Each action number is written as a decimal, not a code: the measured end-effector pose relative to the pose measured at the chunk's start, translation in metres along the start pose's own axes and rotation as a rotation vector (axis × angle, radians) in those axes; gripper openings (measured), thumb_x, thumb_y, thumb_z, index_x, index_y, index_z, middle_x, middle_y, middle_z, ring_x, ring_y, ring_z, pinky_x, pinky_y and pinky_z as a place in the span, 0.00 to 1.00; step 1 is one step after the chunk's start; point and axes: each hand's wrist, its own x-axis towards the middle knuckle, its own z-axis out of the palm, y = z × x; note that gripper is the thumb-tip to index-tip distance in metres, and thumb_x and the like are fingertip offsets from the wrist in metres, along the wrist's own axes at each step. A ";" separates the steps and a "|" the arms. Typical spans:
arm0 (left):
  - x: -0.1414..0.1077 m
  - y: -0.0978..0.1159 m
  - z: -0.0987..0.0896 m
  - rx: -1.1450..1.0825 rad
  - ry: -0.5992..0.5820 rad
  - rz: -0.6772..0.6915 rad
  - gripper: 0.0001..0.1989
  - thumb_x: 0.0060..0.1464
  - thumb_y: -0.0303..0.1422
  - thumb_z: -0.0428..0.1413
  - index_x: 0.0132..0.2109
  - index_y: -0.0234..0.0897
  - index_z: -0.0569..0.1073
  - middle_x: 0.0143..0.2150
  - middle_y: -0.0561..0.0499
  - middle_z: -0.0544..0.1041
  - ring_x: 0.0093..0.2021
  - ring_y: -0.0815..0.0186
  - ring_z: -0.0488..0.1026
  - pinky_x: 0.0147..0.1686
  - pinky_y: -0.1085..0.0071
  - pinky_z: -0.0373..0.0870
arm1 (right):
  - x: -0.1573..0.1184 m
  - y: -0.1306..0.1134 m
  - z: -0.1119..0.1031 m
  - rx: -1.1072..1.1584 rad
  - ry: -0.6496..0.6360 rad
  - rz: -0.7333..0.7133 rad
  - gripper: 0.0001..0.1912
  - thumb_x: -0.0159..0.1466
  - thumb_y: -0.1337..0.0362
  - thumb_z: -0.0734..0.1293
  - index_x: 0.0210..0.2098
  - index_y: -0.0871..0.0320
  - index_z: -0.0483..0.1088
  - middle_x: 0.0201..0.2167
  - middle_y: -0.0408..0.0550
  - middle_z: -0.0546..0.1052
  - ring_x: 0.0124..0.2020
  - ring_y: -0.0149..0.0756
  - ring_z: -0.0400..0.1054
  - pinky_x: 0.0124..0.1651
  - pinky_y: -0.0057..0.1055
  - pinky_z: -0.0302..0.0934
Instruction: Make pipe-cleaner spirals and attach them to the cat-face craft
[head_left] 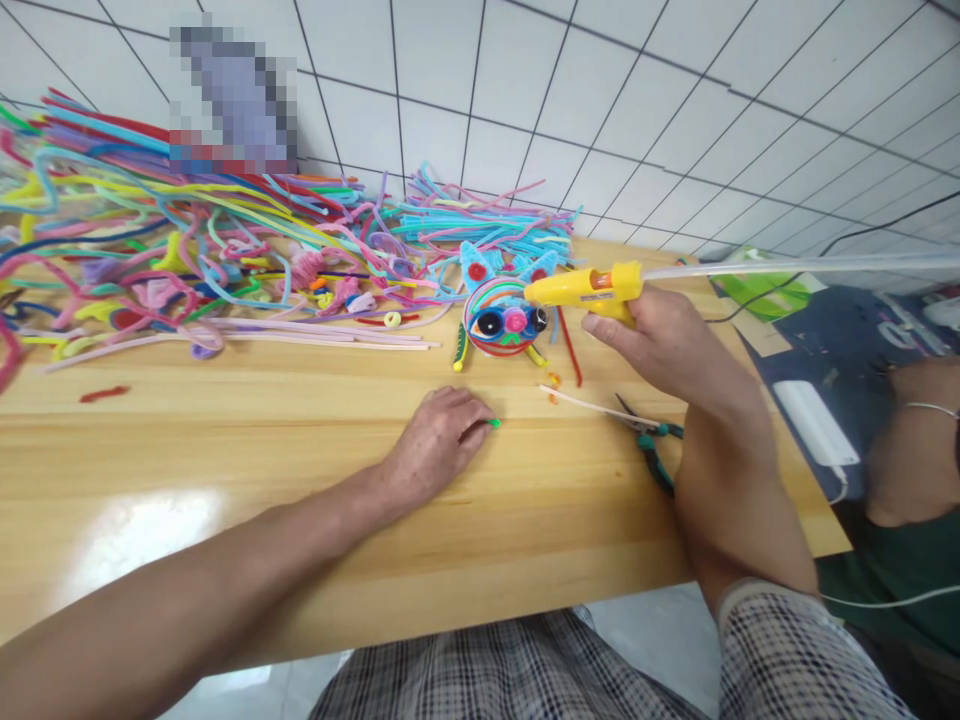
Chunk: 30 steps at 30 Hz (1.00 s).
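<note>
My right hand [664, 335] is wrapped round a yellow glue gun [592, 287], with a long clear glue stick [780, 264] running out of its back. The gun's nozzle points left, at or just before a round pipe-cleaner animal face [507, 322] with big dark eyes, a pink nose and blue ears. Whether the nozzle touches the face I cannot tell. Nearer to me, my left hand [442, 440] rests on the wooden table, its fingertips pinching a small green piece [493, 423].
Pliers [651, 440] with green handles lie beside my right forearm, by a pale pipe cleaner [592, 404]. Many coloured pipe cleaners [225, 240] heap up along the tiled wall. At right are a white power strip [816, 422], a cable and another person's arm [911, 440].
</note>
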 end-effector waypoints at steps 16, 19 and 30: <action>-0.001 -0.001 0.000 -0.007 -0.016 -0.020 0.05 0.69 0.25 0.61 0.46 0.37 0.81 0.41 0.48 0.85 0.43 0.58 0.81 0.47 0.60 0.74 | -0.002 0.005 0.005 -0.009 0.055 -0.051 0.12 0.71 0.53 0.65 0.42 0.55 0.74 0.40 0.55 0.84 0.43 0.54 0.79 0.42 0.42 0.68; -0.001 0.000 -0.001 -0.011 -0.028 -0.031 0.05 0.69 0.26 0.61 0.47 0.38 0.82 0.41 0.48 0.85 0.43 0.59 0.81 0.47 0.61 0.74 | -0.002 0.005 0.005 -0.003 0.063 -0.061 0.12 0.71 0.53 0.65 0.42 0.55 0.74 0.40 0.55 0.84 0.42 0.53 0.79 0.41 0.41 0.68; -0.002 -0.001 -0.001 -0.014 -0.037 -0.043 0.05 0.70 0.26 0.60 0.46 0.38 0.81 0.41 0.48 0.85 0.43 0.59 0.81 0.47 0.60 0.74 | -0.003 0.002 0.001 0.024 0.034 -0.032 0.13 0.71 0.51 0.65 0.42 0.53 0.74 0.39 0.54 0.83 0.44 0.55 0.78 0.43 0.43 0.69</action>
